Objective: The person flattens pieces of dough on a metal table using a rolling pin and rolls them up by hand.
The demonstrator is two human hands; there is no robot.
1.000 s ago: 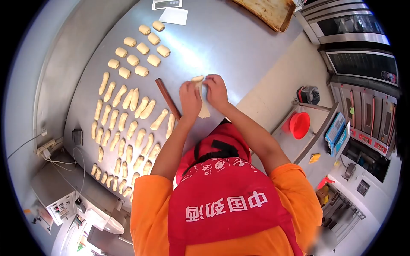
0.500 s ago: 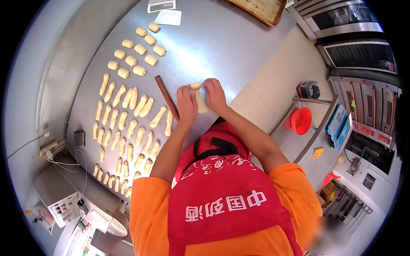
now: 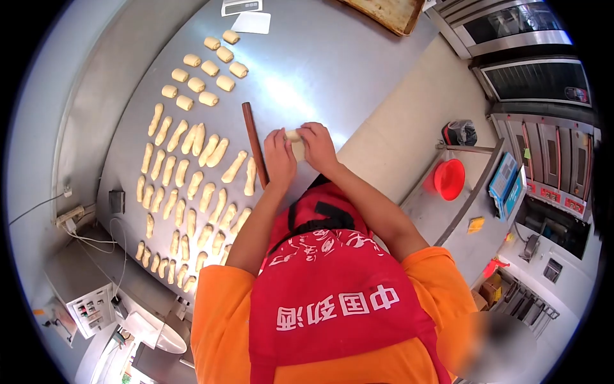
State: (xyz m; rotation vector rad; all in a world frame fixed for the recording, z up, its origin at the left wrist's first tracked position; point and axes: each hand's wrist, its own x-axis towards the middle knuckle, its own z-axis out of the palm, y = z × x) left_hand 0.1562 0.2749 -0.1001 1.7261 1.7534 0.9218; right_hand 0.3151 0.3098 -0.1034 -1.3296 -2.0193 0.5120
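Note:
A strip of dough lies on the metal table, its far end curled into a roll and a flat tail pointing toward me. My left hand grips the left end of the roll, fingers closed on it. On the right end, the fingers of my right hand are closed in the same way. Just left of my left hand rests a brown wooden rolling pin. Rolled-up dough pieces sit farther off to the left, and many long dough pieces are spread in rows nearer me.
A white scale and a white card lie at the table's far end. At the far right edge is a baking tray. Across the floor to the right, a red bowl stands on a counter near a blue device.
The dough's roll has come closer to me and its flat tail is shorter. Both hands have shifted slightly with it. In view, the rolling pin stands a little more upright.

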